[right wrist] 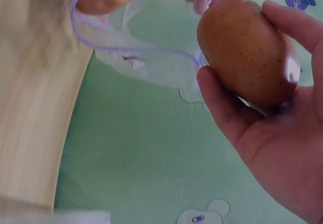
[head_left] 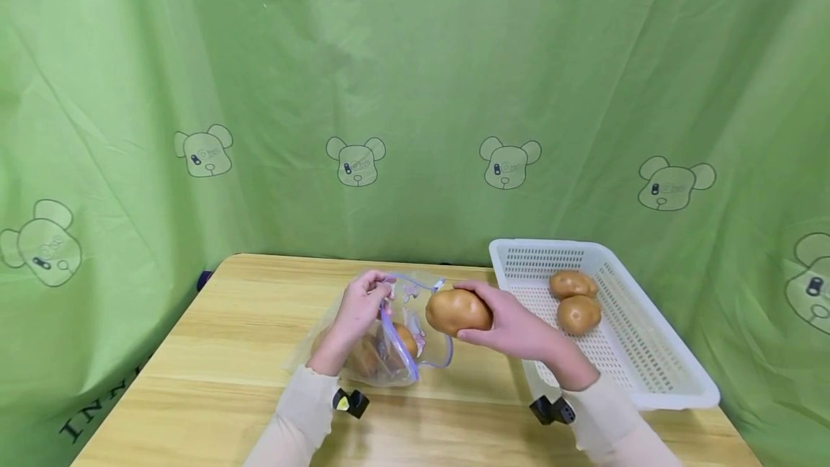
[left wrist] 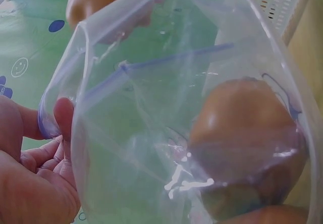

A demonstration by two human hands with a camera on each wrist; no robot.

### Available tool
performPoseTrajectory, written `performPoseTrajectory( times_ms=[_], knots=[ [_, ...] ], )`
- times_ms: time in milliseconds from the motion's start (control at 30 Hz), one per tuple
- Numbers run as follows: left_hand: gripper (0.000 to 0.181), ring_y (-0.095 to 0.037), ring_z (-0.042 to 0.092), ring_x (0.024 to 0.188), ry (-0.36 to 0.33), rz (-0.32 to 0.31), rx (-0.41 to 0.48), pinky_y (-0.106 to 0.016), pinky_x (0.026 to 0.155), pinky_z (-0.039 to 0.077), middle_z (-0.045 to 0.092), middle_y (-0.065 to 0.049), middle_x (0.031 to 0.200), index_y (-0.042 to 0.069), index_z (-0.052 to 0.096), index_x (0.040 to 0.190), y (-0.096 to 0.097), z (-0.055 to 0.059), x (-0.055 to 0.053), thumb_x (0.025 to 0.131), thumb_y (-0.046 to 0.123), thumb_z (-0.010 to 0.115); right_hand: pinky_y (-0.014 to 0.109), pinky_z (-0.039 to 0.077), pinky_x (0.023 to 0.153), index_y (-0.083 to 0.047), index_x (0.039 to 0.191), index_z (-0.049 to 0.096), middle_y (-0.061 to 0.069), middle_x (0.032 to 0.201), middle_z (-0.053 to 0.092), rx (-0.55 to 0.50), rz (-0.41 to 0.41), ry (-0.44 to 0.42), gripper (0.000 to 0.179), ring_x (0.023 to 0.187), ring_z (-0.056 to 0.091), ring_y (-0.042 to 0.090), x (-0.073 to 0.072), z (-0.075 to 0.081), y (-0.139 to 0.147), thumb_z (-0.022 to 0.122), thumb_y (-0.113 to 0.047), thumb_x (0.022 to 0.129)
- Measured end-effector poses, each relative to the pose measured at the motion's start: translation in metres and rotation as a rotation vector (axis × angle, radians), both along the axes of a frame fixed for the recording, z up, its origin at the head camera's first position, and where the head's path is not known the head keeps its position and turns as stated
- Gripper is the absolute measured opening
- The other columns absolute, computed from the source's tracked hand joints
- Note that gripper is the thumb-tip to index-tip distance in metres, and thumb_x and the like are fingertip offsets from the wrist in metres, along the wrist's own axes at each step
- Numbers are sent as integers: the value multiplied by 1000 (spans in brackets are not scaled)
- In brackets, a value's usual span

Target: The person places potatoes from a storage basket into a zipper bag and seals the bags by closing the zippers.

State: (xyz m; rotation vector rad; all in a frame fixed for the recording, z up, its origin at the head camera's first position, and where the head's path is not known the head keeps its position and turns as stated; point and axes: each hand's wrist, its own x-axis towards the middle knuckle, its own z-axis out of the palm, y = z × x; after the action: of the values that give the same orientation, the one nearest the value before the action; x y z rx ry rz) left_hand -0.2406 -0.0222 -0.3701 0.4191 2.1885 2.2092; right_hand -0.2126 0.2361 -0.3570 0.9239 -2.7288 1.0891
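My left hand [head_left: 359, 308] pinches the rim of a clear zip-top bag [head_left: 389, 373] with a purple seal, holding its mouth apart. Potatoes lie inside the bag; one potato [left wrist: 247, 143] shows through the plastic in the left wrist view. In my right hand [head_left: 512, 323] is a smooth brown potato [head_left: 459, 310], gripped between thumb and fingers just right of the bag's mouth. Small dark specks cover that potato in the right wrist view.
On the right of the wooden table [head_left: 214, 352] stands a white perforated basket [head_left: 674, 337]. Two potatoes, one [head_left: 573, 285] behind the other [head_left: 579, 315], lie in it. A green curtain [head_left: 415, 222] with bear prints hangs behind the table.
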Motion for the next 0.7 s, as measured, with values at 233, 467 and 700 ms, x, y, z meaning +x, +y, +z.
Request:
performPoseTrajectory(
  times_ms=[233,467,700],
  knots=[
    [20,-10,50,54,3,-2,-2,-20,48,47,57,-27,85,-13,56,109,0,0,0,93,-5,47,43,49,88,-7,137,43,12,129,53,-7,68,55,67,107,56,25,-5,-6,-19,75,-21,81],
    [21,-11,50,55,2,-9,2,-19,47,46,58,-16,80,-14,55,110,0,-6,-5,93,-4,48,43,48,89,-11,137,46,8,131,53,-2,132,114,64,110,55,23,-11,-13,-30,74,-23,82],
    [21,-10,50,54,2,9,15,-20,47,47,58,-11,79,-9,56,111,1,-25,-21,93,0,50,44,47,90,-14,140,44,4,135,51,11,143,118,65,111,54,23,-16,-20,-38,73,-24,83]
  ],
)
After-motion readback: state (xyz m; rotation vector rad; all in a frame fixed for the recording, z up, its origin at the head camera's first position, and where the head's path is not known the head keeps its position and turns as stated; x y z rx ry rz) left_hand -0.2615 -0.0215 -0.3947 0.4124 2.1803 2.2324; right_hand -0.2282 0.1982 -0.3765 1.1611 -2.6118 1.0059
